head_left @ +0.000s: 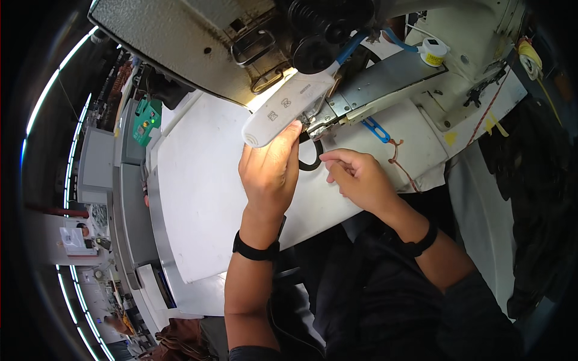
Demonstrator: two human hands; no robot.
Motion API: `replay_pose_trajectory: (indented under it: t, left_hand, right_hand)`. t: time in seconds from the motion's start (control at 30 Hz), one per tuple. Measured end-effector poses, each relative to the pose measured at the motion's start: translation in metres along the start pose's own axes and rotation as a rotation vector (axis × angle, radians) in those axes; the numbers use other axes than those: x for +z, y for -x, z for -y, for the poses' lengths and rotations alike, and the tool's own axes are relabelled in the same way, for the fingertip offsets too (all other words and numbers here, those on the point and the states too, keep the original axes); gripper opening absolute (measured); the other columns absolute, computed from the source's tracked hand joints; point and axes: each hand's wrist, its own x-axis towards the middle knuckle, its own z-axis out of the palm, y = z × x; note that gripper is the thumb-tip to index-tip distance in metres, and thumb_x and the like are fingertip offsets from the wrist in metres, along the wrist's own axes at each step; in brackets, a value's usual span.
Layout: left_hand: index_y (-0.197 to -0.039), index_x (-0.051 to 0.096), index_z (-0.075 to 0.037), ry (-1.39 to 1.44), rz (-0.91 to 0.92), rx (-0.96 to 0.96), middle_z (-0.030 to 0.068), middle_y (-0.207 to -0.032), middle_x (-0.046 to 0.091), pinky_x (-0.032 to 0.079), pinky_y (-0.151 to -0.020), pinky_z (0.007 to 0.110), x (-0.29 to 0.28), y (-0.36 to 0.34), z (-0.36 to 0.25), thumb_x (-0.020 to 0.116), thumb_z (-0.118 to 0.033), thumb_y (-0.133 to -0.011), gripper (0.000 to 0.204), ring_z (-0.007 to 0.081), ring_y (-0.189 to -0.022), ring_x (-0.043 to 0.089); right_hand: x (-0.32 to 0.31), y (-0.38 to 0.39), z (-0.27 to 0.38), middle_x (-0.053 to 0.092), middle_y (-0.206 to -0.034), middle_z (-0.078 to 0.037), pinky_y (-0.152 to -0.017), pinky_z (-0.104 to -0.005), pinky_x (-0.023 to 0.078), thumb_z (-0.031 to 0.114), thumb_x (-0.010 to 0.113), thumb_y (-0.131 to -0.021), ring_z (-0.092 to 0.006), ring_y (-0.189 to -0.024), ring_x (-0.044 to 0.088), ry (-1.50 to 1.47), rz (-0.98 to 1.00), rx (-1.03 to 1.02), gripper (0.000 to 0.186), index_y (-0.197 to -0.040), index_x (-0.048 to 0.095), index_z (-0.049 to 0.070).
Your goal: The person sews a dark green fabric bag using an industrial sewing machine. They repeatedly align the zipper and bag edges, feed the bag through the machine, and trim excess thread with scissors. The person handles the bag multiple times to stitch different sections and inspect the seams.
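Observation:
A narrow black strap (314,163) curves in a loop beneath the head of an industrial sewing machine (355,90). My left hand (270,168) is closed at the loop's left side, its thumb beside the metal presser area. The other left fingertips are hidden under a long white lamp (274,117), which lights the hand. From the right, my right hand (364,180) reaches in with curled fingers, and its foremost fingertips meet the loop's outer edge. The strap's far end disappears under the machine's metal parts.
Both hands work over a white tabletop (205,198). A blue plastic piece (376,129) with a brown cord (394,159) lies right of the strap. A white and yellow round device (433,51) sits on the machine. A green box (146,122) stands beyond the table's left edge.

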Motion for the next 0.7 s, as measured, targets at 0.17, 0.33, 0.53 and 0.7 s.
replay_pose_trajectory:
  t: [0.17, 0.33, 0.53, 0.7]
  left_hand:
    - [-0.102, 0.076, -0.001, 0.027, 0.067, 0.026, 0.0131, -0.101, 0.079, 0.057, -0.085, 0.035, -0.009, -0.007, 0.004, 0.08, 0.01, -0.083, 0.022, 0.0273, -0.093, 0.076]
    - [-0.102, 0.075, -0.001, 0.029, 0.036, 0.038, 0.0132, -0.102, 0.079, 0.057, -0.084, 0.035, -0.004, -0.005, 0.005, 0.079, 0.011, -0.083, 0.023, 0.0276, -0.092, 0.074]
    - [-0.109, 0.07, -0.004, -0.034, -0.017, -0.125, 0.0115, -0.11, 0.075, 0.052, -0.094, 0.039, 0.011, 0.004, -0.001, 0.073, 0.009, -0.081, 0.031, 0.029, -0.104, 0.07]
    - [-0.104, 0.073, -0.008, -0.07, -0.007, -0.028, 0.0039, -0.1, 0.073, 0.05, -0.091, 0.039, 0.001, 0.006, 0.015, 0.07, 0.004, -0.076, 0.031, 0.0264, -0.094, 0.068]
  right_hand:
    - [-0.005, 0.002, -0.005, 0.072, -0.085, -0.007, -0.054, -0.0252, 0.054, 0.015, 0.061, -0.105, -0.0078, -0.063, 0.062, -0.121, -0.044, 0.054, 0.026, -0.121, 0.069, -0.004]
    - [-0.007, 0.001, -0.002, 0.069, -0.082, -0.005, -0.051, -0.0244, 0.053, 0.02, 0.062, -0.107, -0.0064, -0.06, 0.059, -0.118, -0.024, 0.073, 0.028, -0.119, 0.069, -0.004]
    - [-0.025, 0.017, 0.039, 0.07, -0.085, -0.005, -0.062, -0.0229, 0.051, 0.014, 0.06, -0.108, -0.006, -0.066, 0.059, 0.026, 0.058, 0.023, 0.025, -0.124, 0.07, -0.003]
    - [-0.147, 0.032, 0.171, 0.072, -0.095, -0.013, -0.084, -0.0277, 0.053, 0.01, 0.053, -0.111, -0.0157, -0.084, 0.065, 0.604, -0.534, -1.013, 0.033, -0.13, 0.065, -0.014]
